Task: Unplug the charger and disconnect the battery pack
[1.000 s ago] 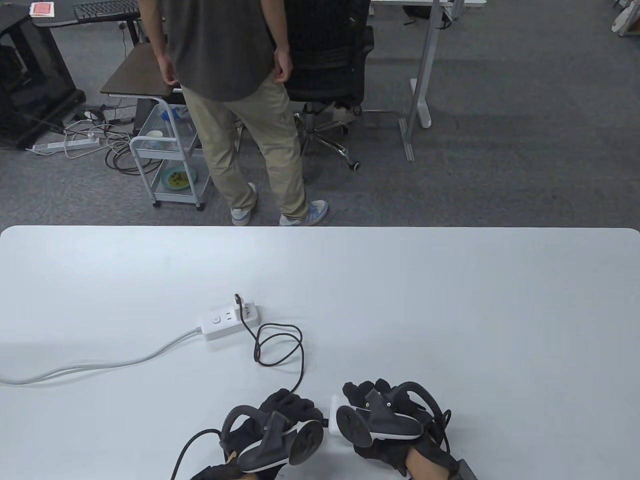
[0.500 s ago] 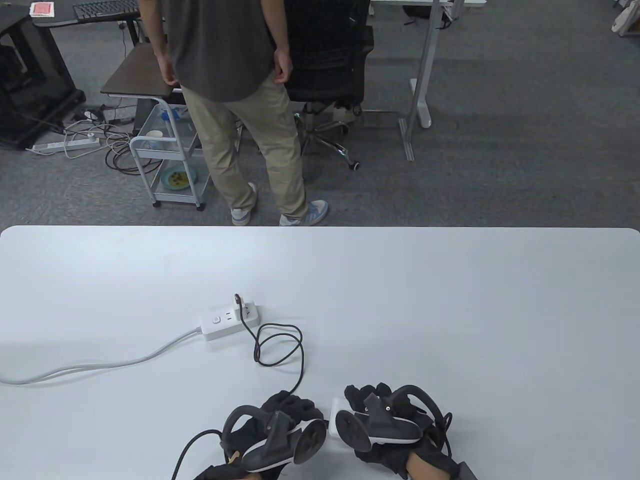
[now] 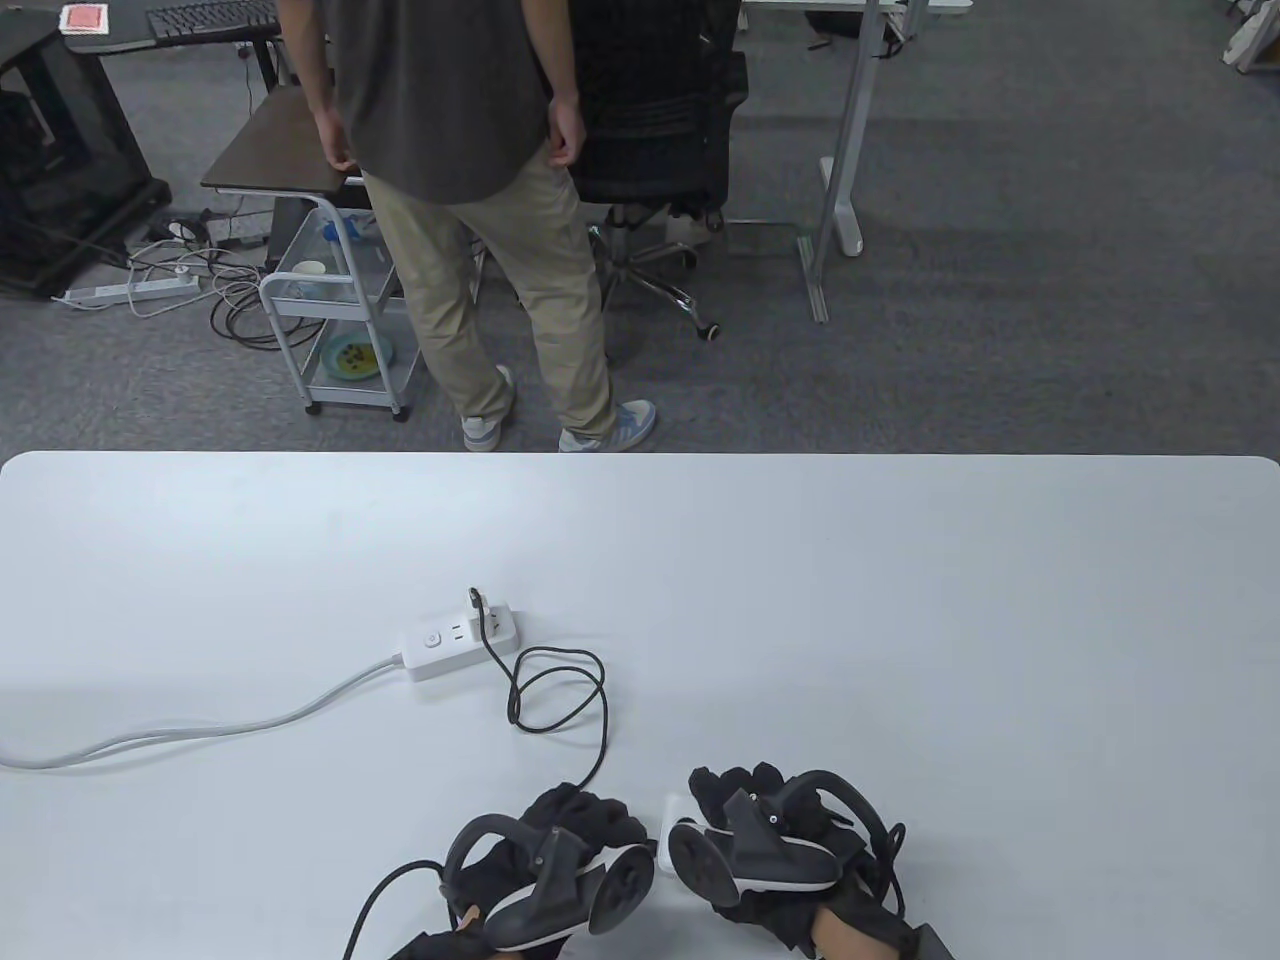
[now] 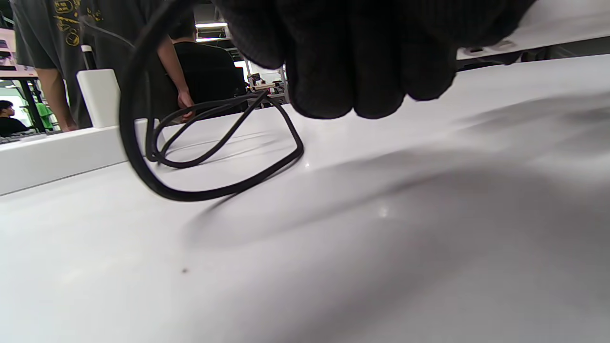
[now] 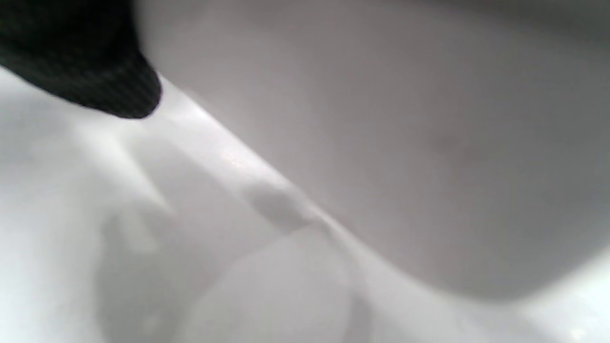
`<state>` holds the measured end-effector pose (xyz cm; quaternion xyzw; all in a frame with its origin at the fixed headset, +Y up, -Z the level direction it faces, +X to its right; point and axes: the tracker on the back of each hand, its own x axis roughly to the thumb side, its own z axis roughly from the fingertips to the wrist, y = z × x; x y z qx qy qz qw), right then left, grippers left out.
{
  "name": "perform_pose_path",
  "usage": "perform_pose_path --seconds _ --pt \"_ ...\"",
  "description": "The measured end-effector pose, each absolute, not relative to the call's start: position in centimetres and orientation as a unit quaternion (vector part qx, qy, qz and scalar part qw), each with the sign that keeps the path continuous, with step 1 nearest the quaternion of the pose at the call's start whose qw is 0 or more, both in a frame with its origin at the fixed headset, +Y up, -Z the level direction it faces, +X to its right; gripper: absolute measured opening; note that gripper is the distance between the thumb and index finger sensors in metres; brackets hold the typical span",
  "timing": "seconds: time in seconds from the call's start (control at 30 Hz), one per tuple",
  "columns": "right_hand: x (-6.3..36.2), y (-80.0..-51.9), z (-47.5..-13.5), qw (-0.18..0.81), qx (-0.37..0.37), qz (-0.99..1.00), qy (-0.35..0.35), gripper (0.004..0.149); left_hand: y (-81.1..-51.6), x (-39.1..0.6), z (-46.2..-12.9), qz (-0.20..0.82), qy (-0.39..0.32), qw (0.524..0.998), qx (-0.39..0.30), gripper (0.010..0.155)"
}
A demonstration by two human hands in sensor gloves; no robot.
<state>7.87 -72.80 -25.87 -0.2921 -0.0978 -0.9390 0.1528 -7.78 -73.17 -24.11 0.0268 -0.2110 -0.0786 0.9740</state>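
Note:
A white power strip lies left of the table's middle. A white charger sits plugged into its right end. A black cable loops from the charger to my left hand, whose fingers are curled around the cable's end. A white battery pack shows as a sliver between my hands. My right hand grips it from the right. In the right wrist view the pack fills the frame, blurred, with one fingertip on it. The joint between cable and pack is hidden.
The strip's grey cord runs off the table's left edge. A person stands beyond the far edge beside an office chair and a small cart. The strip and charger also show in the left wrist view.
Both hands have shifted very slightly toward the near edge and each other. The cable loop, charger and power strip have not moved.

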Motion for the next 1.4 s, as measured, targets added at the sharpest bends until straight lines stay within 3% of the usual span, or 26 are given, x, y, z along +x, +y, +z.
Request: perform_pose_path --seconds 0.47,0.6,1.1,1.23,1.4 --pt "7.81 -72.63 -25.64 0.168 -0.293 -0.936 -0.092 0.109 -73.13 -7.84 -23.97 -0.073 -0.223 0.972 0.017 0.043" --pt "8.04 -72.43 -25.62 0.153 -0.292 -0.94 -0.09 0.109 -72.92 -8.6 -24.36 -0.019 -0.209 0.978 0.001 0.043" --pt "7.78 -72.75 -25.65 0.163 -0.292 -0.938 -0.093 0.109 -72.78 -8.37 -23.98 -0.044 -0.213 0.976 -0.001 0.043" --pt "7.54 -72.84 -25.47 0.155 -0.29 -0.939 -0.098 0.109 -72.54 -8.45 -24.18 -0.05 -0.188 0.981 0.002 0.043" --pt "7.64 -72.82 -25.46 0.163 -0.294 -0.937 -0.091 0.109 -72.78 -8.56 -24.09 -0.034 -0.211 0.977 -0.014 0.043"
